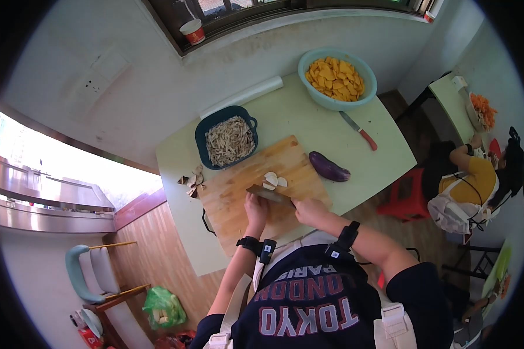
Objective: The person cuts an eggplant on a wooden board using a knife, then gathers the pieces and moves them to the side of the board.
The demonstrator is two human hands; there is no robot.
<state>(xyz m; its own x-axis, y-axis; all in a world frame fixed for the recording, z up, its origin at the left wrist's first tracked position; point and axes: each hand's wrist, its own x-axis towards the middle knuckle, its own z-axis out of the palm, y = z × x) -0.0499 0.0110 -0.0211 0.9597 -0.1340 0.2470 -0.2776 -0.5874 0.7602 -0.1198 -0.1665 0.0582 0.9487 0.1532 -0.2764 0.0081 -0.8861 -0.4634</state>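
My right hand (311, 213) is closed around the handle of a kitchen knife (272, 195) with a broad dark blade. The blade lies across the wooden cutting board (297, 156), pointing left. Just left of and below the blade, my left hand (255, 209) is closed on the board, its fingers curled; whatever it holds is hidden. Beyond the blade lie a few pale white slices (270, 181). A purple eggplant (329, 167) rests at the board's right edge. Dark trimmings (193, 181) lie by the board's left edge.
A dark basket (201, 152) of greyish-white strips stands behind the board. Farther right are a light-blue bowl (306, 87) of orange slices and a red-handled knife (360, 132). A white roll (243, 96) lies along the back. Another person (468, 195) works at the right beside a red stool (403, 196).
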